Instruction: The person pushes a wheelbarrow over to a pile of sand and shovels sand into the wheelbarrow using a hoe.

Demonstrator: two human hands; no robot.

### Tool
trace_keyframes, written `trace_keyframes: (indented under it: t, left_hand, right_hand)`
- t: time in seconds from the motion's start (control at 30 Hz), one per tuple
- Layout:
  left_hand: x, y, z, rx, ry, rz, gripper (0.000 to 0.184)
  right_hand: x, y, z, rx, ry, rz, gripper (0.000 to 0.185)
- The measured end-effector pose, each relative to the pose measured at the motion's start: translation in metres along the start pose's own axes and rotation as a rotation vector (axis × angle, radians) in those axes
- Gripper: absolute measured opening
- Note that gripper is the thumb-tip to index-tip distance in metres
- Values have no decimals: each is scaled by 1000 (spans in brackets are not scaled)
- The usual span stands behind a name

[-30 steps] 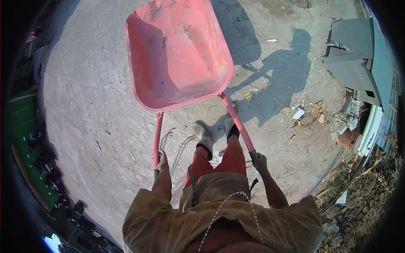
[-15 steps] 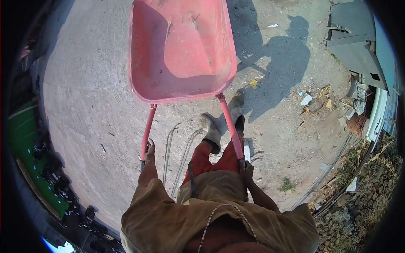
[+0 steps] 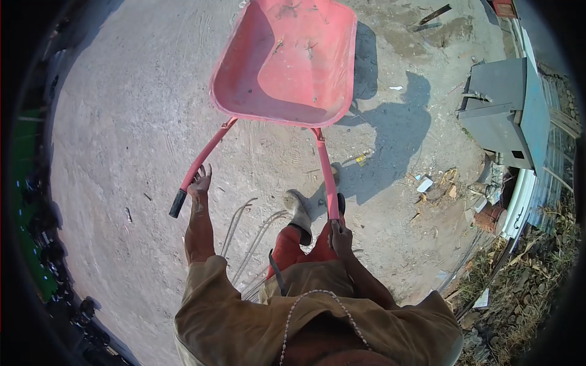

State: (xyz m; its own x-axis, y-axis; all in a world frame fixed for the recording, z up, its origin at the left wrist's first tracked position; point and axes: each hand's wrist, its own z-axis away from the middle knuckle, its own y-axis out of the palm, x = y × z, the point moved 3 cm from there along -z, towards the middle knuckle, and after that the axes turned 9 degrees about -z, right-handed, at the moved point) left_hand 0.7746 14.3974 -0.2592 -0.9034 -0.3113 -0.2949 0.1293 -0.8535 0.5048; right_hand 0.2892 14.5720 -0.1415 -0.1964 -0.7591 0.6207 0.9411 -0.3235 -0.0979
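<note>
A pink wheelbarrow (image 3: 293, 79) stands in front of me, its tray holding only bits of debris. My left hand (image 3: 200, 182) is at the left handle, ahead of its black grip (image 3: 177, 203); the fingers are spread and the palm lies against the pink tube. Around the end of the right handle (image 3: 328, 177) my right hand (image 3: 340, 236) is closed, hiding the grip there. My boot (image 3: 298, 210) shows on the ground between the handles.
Bent metal rods (image 3: 247, 241) lie on the ground behind the left handle. Grey panels (image 3: 497, 116), a white piece of litter (image 3: 425, 184) and rubble with dry plants (image 3: 525, 299) are on the right. A metal piece (image 3: 433, 16) lies at the upper right.
The wheelbarrow's tray has shifted right and its left handle has swung outward. My left hand has moved forward along that handle, its fingers opening, uncovering the black grip. My right hand stays on its handle.
</note>
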Motion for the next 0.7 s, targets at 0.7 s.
trace_keyframes:
  t: [0.7]
  left_hand:
    - [193,236,-74,60,-312,451,43]
  right_hand:
    - [268,-37,-336,-288,-396,632,63]
